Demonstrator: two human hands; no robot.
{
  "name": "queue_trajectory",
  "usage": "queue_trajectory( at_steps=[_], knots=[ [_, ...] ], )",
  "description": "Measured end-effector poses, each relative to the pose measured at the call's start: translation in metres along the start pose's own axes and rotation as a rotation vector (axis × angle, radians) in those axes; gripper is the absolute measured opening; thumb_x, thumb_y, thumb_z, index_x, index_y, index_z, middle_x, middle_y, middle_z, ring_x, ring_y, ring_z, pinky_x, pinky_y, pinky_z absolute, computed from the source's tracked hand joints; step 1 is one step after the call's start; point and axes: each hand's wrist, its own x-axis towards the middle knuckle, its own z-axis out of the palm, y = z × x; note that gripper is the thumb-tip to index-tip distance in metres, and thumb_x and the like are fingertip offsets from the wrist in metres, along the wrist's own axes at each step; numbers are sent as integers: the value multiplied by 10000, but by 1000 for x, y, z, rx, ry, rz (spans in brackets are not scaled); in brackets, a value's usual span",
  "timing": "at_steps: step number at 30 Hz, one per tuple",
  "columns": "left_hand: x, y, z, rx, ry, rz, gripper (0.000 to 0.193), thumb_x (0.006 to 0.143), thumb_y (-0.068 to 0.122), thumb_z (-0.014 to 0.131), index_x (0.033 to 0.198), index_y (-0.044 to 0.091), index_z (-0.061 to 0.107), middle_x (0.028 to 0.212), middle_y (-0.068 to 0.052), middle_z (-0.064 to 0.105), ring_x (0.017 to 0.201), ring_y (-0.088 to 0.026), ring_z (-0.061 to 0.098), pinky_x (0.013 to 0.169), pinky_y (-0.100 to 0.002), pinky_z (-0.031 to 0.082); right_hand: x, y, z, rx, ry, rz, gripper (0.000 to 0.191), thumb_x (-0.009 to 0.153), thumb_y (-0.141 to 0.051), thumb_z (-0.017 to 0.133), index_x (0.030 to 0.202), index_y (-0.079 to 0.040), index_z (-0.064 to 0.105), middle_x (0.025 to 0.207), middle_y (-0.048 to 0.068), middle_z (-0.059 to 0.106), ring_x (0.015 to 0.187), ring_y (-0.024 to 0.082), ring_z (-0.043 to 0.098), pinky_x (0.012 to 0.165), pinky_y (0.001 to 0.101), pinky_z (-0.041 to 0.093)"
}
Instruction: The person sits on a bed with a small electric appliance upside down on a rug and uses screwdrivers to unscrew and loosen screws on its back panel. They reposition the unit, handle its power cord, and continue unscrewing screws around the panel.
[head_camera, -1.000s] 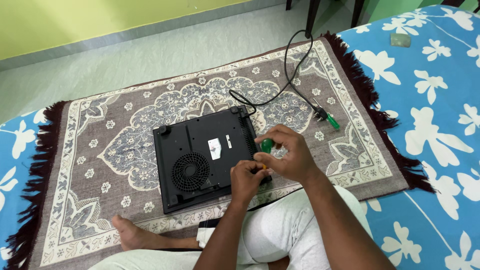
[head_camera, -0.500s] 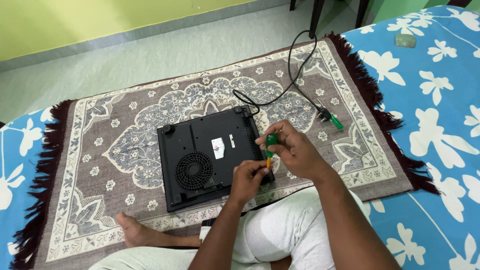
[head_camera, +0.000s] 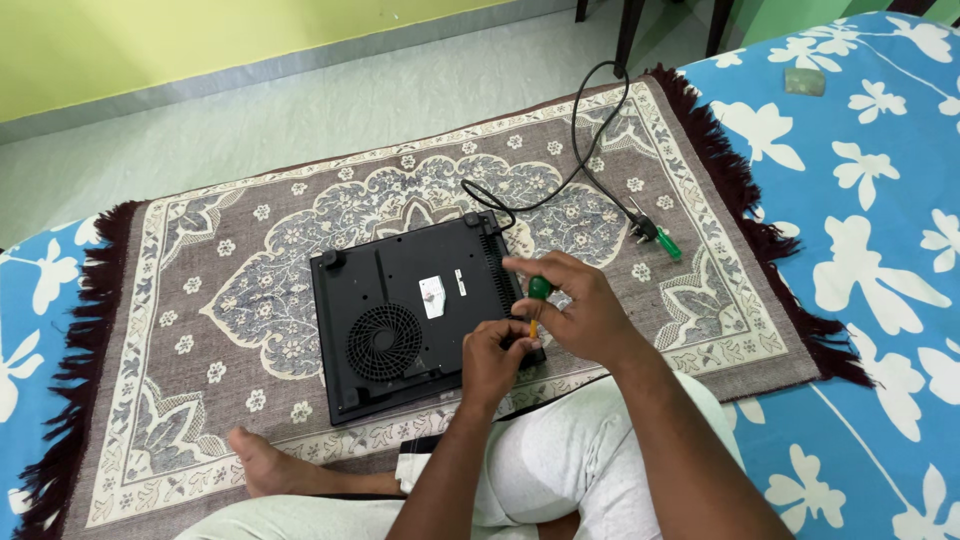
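Rug (head_camera: 250, 300) bears cooktop (head_camera: 410, 315); screwdriver (head_camera: 537, 300) seemingly gripped.

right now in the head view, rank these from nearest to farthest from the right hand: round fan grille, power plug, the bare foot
From the right hand:
1. Round fan grille, to its left on the black appliance's underside.
2. Power plug, up and to the right on the rug; too close to the grille to rank firmly.
3. Bare foot, clearly farthest, low left.

1. Both hands crowd the near right corner of the upturned black cooktop (head_camera: 400, 320); left hand (head_camera: 492, 355) touches its edge, right hand (head_camera: 580, 310) is just beside.
2. Power cord (head_camera: 570, 170) loops across the rug (head_camera: 200, 300) behind the cooktop.
3. Plug (head_camera: 645, 228) lies right of it.
4. Bare foot (head_camera: 262, 462) blocks the near left.
5. Rug left of the cooktop is open.
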Motion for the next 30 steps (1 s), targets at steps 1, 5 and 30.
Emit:
queue_trajectory(
  at_steps=[1,5,30],
  knots=[
    [0,-1,-1,3,-20,29,197,764,119,857,950,86,801,887,-83,746,798,-182,735,758,-344,604,1,-1,-1,58,-30,27,529,891,-120,764,1403,-141,634,992,64,733,864,137,686,811,286,572],
    [2,-8,-10,11,-88,190,216,827,73,808,1041,96,801,911,-92,768,865,-196,713,799,-351,573,1,-2,-2,262,-158,84,597,965,-57,630,1537,-119,471,1167,86,754,1070,120,712,951,288,576],
    [4,-9,-16,-58,-161,207,177,845,123,779,1018,107,812,922,-69,771,896,-173,705,827,-333,566,2,18,13,692,-213,64,215,1040,18,557,1245,-19,504,1391,142,696,1308,182,633,1031,310,529]
  ],
)
